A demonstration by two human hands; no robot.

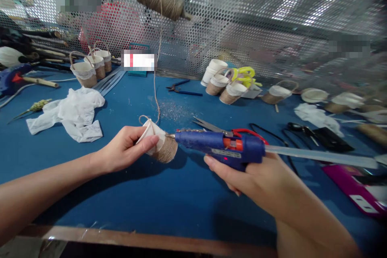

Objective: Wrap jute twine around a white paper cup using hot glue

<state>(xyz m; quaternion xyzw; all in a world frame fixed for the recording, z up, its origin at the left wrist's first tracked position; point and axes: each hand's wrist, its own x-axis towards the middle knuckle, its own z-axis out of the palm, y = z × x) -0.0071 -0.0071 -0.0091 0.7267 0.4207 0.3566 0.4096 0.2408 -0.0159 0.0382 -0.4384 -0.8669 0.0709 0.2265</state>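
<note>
My left hand (128,147) grips a small white paper cup (167,148) by its rim, thumb outside. The cup lies tilted in the air, its lower part wound with brown twine. From the cup a strand of twine (155,88) runs up to a spool (159,0) on the mesh wall. In my right hand (238,177) is a blue hot glue gun (208,143), fingers wrapped round its handle. Its metal nozzle meets or nearly meets the cup's side at the twine's edge. A long clear glue stick (320,156) sticks out of the gun's back.
Scissors with red handles (242,131) lie behind the glue gun. Farther back are pliers (184,88) and twine-wrapped cups with handles (84,73). White lace (71,113) lies at left. A purple box (350,189) sits at right. Perforated metal mesh (211,28) closes the table's back.
</note>
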